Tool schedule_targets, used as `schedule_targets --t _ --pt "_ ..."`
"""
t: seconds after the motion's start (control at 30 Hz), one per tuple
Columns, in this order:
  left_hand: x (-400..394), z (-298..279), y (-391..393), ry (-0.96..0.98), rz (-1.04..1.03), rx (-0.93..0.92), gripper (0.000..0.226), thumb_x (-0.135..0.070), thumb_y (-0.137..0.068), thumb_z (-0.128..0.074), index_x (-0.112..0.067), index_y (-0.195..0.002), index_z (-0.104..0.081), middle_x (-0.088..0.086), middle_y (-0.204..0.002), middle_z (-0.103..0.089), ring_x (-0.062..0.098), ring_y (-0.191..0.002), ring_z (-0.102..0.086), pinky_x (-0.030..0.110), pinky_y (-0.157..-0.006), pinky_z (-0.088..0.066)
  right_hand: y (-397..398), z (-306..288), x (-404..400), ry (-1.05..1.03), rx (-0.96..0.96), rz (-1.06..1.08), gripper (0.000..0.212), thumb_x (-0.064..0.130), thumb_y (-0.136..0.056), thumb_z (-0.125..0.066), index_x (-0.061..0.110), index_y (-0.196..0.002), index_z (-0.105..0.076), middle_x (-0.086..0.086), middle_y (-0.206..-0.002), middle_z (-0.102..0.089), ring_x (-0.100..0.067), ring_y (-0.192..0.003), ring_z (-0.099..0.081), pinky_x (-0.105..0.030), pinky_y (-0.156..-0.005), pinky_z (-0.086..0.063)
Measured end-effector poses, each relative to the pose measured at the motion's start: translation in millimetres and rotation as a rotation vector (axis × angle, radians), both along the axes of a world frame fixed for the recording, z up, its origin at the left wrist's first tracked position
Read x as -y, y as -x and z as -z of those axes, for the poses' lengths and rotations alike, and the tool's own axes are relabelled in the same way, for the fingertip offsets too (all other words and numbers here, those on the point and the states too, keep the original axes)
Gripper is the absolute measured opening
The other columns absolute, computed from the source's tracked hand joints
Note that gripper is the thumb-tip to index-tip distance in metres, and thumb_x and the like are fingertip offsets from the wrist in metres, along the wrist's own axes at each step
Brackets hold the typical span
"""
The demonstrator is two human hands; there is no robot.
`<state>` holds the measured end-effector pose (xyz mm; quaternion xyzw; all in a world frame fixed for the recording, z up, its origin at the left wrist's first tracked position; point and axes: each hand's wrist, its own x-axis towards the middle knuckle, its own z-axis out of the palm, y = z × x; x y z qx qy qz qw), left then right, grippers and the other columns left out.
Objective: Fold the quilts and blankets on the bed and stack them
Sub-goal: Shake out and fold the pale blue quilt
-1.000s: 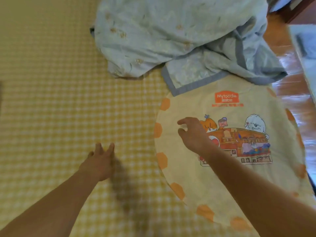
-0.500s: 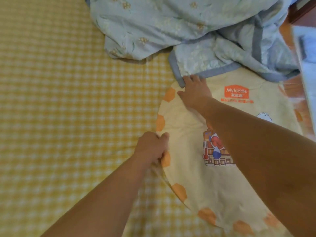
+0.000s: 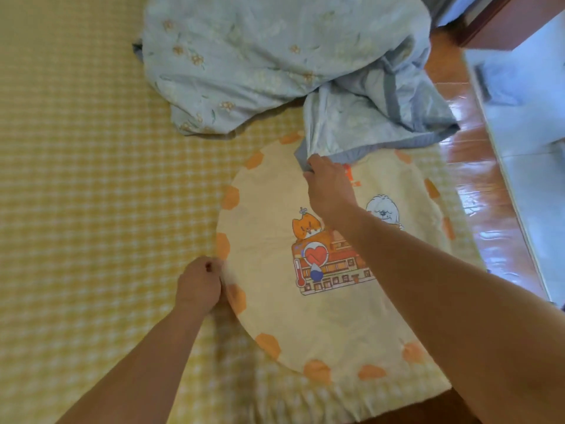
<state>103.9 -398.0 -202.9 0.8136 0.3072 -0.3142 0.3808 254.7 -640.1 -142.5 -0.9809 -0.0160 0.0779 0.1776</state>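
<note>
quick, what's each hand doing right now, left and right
Left hand: fingers curled, gripping the left edge of the round cartoon blanket.
Right hand: gripping the corner of the blue quilt.

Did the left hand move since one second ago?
Yes. The left hand went right across the checked sheet and now grips the round blanket edge.

Your right hand (image 3: pixel 328 186) is covering nearly all of the orange brand label printed on the cream blanket (image 3: pixel 275 209); only an unreadable orange sliver is showing beside the hand. No other words or numbers are showing on that blanket, just cartoon art. The blue quilt (image 3: pixel 275 56) is carrying no readable text either.
</note>
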Motion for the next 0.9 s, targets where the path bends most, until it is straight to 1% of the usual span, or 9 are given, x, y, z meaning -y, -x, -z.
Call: schedule_targets --t 0.07,0.17,0.33,0.53,0.63,0.73,0.8,0.87,0.9 --pt "-14 -24 4 0.103 -0.092 -0.002 0.016 -0.037 -0.098 -0.058 -0.023 -0.105 -0.063 0.011 -0.093 -0.072 0.033 -0.083 -0.069 0.046 -0.079 -0.06 3 -32 1 -0.017 -0.018 0.059 0.014 0.014 -0.1 -0.046 0.016 -0.088 -0.041 -0.006 -0.086 -0.051 -0.029 -0.081 -0.047 -0.034 -0.064 -0.03" --pt "-36 -97 18 0.228 0.0 -0.043 0.011 -0.027 -0.097 -0.06 -0.021 -0.105 -0.063 0.007 -0.097 -0.069 0.026 -0.077 -0.068 0.034 -0.07 -0.052 26 -89 -4 -0.027 -0.037 0.127 0.012 0.017 -0.099 -0.045 0.016 -0.088 -0.042 -0.008 -0.089 -0.053 -0.032 -0.082 -0.053 -0.036 -0.065 -0.036" --pt "-83 -215 59 0.337 0.122 0.024 0.012 -0.017 -0.098 -0.061 -0.02 -0.108 -0.066 0.007 -0.094 -0.07 0.018 -0.074 -0.068 0.032 -0.069 -0.05 129 -183 -42 -0.046 -0.214 0.145 0.016 0.02 -0.103 -0.042 0.01 -0.114 -0.047 -0.016 -0.091 -0.057 -0.034 -0.081 -0.055 -0.037 -0.065 -0.04" --pt "-140 -299 120 0.496 0.242 0.111 0.017 -0.014 -0.098 -0.062 -0.02 -0.114 -0.066 0.01 -0.102 -0.068 0.017 -0.083 -0.07 0.039 -0.08 -0.054 280 -219 -105 -0.218 -0.458 0.197 0.014 0.026 -0.096 -0.046 0.02 -0.085 -0.043 -0.003 -0.077 -0.052 -0.03 -0.081 -0.059 -0.045 -0.081 -0.047" --pt "-150 -332 134 0.566 0.409 0.164 0.045 -0.017 -0.09 -0.075 -0.034 -0.129 -0.059 -0.003 -0.123 -0.062 0.009 -0.099 -0.066 0.041 -0.093 -0.054 303 -279 -135 -0.444 -0.42 0.236 0.011 0.02 -0.097 -0.053 0.016 -0.088 -0.056 -0.003 -0.081 -0.055 -0.013 -0.073 -0.053 -0.048 -0.078 -0.042" --pt "-138 -388 140 0.553 0.714 0.411 0.092 -0.036 -0.08 -0.084 -0.059 -0.148 -0.025 -0.027 -0.152 -0.026 -0.003 -0.137 -0.037 0.028 -0.108 -0.044 305 -375 -167 -0.609 -0.311 0.059 0.011 0.024 -0.1 -0.056 0.016 -0.096 -0.062 0.006 -0.079 -0.059 -0.003 -0.07 -0.05 -0.029 -0.069 -0.039" --pt "-125 -438 141 0.522 0.869 0.754 0.073 -0.033 -0.084 -0.081 -0.048 -0.142 -0.041 -0.018 -0.149 -0.039 0.005 -0.138 -0.041 0.03 -0.107 -0.044 309 -435 -188 -0.69 -0.187 -0.142 0.012 0.026 -0.098 -0.06 0.022 -0.088 -0.064 0.006 -0.073 -0.061 -0.008 -0.067 -0.055 -0.027 -0.065 -0.044" --pt "-125 -480 140 0.43 0.847 1.018 0.02 -0.02 -0.091 -0.069 -0.032 -0.106 -0.065 -0.016 -0.109 -0.067 0.006 -0.103 -0.064 0.034 -0.082 -0.053 315 -480 -202 -0.877 -0.08 -0.204 0.021 0.025 -0.097 -0.061 0.024 -0.076 -0.064 0.002 -0.071 -0.06 -0.013 -0.066 -0.056 -0.027 -0.064 -0.046" --pt "-131 -496 140 0.342 0.797 1.084 0.012 -0.018 -0.091 -0.062 -0.028 -0.088 -0.065 -0.016 -0.089 -0.069 0.003 -0.083 -0.064 0.034 -0.07 -0.05 315 -493 -204 -1.088 -0.052 -0.146 0.025 0.023 -0.099 -0.056 0.022 -0.076 -0.066 0.0 -0.071 -0.061 -0.013 -0.067 -0.058 -0.025 -0.066 -0.048"
